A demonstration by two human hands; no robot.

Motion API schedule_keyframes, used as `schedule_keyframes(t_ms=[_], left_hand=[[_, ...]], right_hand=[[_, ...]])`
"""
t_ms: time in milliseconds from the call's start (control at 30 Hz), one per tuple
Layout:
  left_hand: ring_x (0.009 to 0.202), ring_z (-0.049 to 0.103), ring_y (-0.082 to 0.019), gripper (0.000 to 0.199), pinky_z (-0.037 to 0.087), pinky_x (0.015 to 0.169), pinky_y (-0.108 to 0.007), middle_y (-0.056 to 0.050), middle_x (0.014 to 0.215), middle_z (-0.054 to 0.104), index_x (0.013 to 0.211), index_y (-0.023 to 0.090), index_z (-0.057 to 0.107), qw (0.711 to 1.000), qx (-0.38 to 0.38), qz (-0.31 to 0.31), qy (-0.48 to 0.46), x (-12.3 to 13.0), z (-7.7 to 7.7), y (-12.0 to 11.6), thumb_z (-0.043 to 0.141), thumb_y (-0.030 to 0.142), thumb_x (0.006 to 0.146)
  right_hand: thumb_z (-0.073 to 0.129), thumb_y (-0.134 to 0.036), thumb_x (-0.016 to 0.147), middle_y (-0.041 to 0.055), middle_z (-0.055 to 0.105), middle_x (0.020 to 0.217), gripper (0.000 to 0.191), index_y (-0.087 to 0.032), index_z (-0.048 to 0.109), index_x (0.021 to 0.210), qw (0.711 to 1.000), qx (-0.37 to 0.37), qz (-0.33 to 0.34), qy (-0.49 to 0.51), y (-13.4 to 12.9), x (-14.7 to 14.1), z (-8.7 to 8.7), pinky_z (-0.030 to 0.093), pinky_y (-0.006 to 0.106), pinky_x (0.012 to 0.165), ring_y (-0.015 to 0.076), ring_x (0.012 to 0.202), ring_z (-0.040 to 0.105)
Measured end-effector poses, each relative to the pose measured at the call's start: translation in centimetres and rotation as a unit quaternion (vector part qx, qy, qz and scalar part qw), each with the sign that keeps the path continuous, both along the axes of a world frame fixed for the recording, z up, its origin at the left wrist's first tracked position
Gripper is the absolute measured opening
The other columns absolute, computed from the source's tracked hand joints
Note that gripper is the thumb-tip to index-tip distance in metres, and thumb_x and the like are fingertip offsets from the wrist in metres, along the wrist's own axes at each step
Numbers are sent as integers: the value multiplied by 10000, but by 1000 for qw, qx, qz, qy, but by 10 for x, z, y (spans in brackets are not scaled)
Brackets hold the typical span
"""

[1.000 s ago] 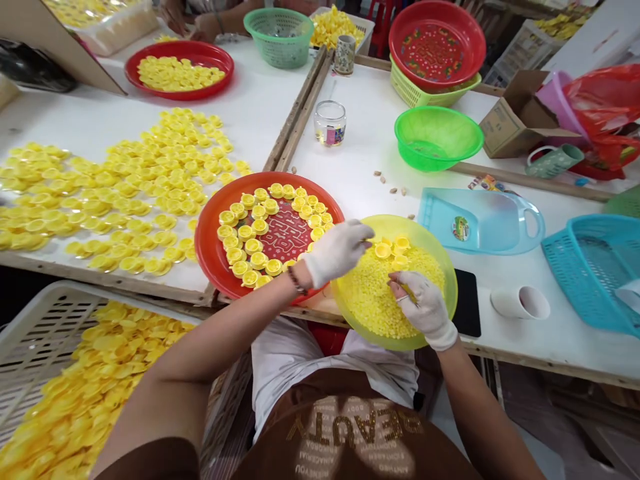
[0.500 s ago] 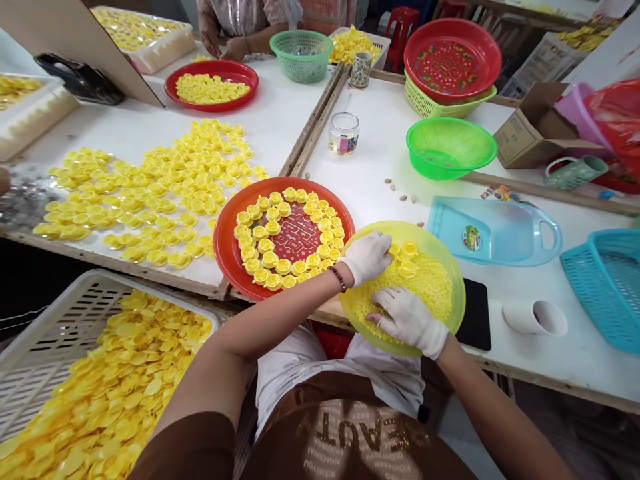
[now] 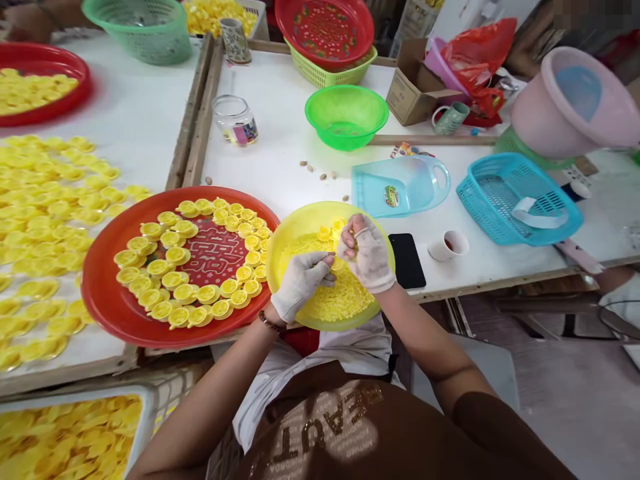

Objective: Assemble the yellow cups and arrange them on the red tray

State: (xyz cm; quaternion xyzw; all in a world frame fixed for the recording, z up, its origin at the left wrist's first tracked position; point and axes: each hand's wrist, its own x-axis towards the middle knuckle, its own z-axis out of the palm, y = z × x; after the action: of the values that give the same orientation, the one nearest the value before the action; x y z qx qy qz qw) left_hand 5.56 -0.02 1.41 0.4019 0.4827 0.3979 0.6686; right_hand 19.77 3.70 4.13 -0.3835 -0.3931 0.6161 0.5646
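Note:
Both my hands wear white gloves and are raised over a yellow bowl (image 3: 285,220) full of small yellow pieces (image 3: 345,300). My left hand (image 3: 304,280) is closed in a pinch at the bowl's left side; whatever lies between its fingertips is too small to tell. Close beside it, my right hand (image 3: 369,257) has its fingers curled up, their bare tips showing, and the contents are hidden. A few round yellow plastic parts (image 3: 325,233) lie on the small pieces behind the hands. To the left, a red tray (image 3: 103,267) holds rings of similar yellow parts (image 3: 185,293).
Many yellow parts (image 3: 45,207) cover the table at left. A black phone (image 3: 407,260) and a white cup (image 3: 449,246) lie right of the bowl. Behind are a blue scoop-shaped tray (image 3: 400,187), a green bowl (image 3: 347,119) and a glass jar (image 3: 235,121). A blue basket (image 3: 520,200) stands farther right.
My view has swung to the right. The right hand has lifted from the small yellow pieces and curled its fingers; the left has drawn back from the round parts toward the bowl's near left side.

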Motion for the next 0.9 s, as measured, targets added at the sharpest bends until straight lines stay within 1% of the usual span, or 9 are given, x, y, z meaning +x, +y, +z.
schedule_keyframes(t_ms=[233,433,500,567,600,667,733,833,900], left_hand=[[660,696,-164,421,644,677,-300,-30,692,679,924,122,714,999,4,-12,45,3,1,-1,732,525,803],[647,692,-167,467,634,653,-297,-37,717,692,998,109,723,999,1,-1,52,3,-2,0,741,525,786],[635,679,-156,467,622,639,-285,-34,738,696,1041,114,726,998,11,16,56,3,0,-1,735,512,797],[633,668,-142,461,605,630,-269,-31,780,702,1078,124,726,996,37,49,65,2,2,-2,733,499,809],[636,665,-134,459,596,630,-260,-31,812,708,1089,130,726,994,53,67,68,2,4,-2,739,492,809],[646,657,-122,451,578,641,-247,-29,853,714,1088,138,735,990,78,94,71,1,6,-3,764,479,794],[647,640,-114,436,566,654,-242,-28,851,719,1069,141,753,989,91,95,63,0,7,-3,778,471,785],[640,620,-112,421,567,662,-249,-32,830,723,1041,142,774,992,93,77,49,-1,6,-3,764,484,794],[629,613,-109,430,570,651,-248,-29,812,715,1028,141,775,993,84,73,44,-1,5,-3,770,496,788]], right_hand=[[655,-582,926,-70,439,615,426,-235,451,787,998,48,-34,23,0,-11,-8,374,242,491,80,487,430],[624,-620,922,-78,402,627,436,-249,422,814,999,22,-36,-1,2,1,-10,281,234,444,76,464,331],[595,-596,946,-81,378,629,404,-252,423,824,998,26,-39,-40,-1,11,-9,253,238,439,79,460,294],[570,-553,972,-66,404,647,352,-248,464,833,989,58,-33,-135,-6,24,-10,305,251,469,94,496,340],[580,-533,971,-45,456,680,328,-242,502,840,975,91,-25,-203,-9,30,-10,369,264,520,111,555,415],[634,-500,942,13,574,815,284,-229,584,874,927,168,-3,-337,-15,39,-12,472,312,699,161,765,554],[681,-470,913,35,607,892,258,-221,626,948,891,206,33,-403,-19,41,-14,484,340,790,186,859,579],[665,-444,931,-14,545,765,234,-218,604,939,899,172,88,-393,-21,35,-17,442,301,651,139,669,503],[616,-425,964,-25,529,741,230,-215,577,877,910,151,105,-372,-19,31,-18,428,285,618,123,631,489]])
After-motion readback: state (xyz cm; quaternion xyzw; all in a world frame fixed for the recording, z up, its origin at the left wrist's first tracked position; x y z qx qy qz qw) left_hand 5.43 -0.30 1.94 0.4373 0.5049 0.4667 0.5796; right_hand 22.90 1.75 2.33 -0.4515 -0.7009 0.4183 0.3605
